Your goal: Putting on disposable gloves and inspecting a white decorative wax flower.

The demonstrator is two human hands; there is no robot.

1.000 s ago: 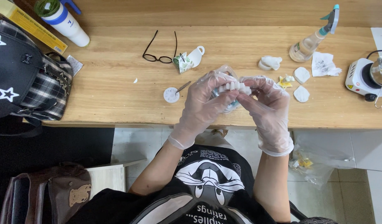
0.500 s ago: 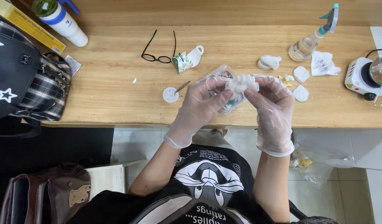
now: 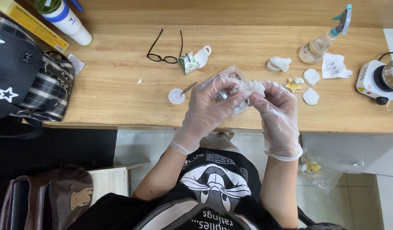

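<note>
A soft white lump was pinched between the fingertips of both gloved hands just above the near edge of the wooden table, the left hand also clasping a small clear container behind it while the right hand gripped the lump from the other side. Just left of the hands lay a small white round disc with a thin tool beside it, and farther back black glasses and a white cup. To the right sat white moulded pieces, a spray bottle and a small white hot plate; a black bag rested at the table's left end.
</note>
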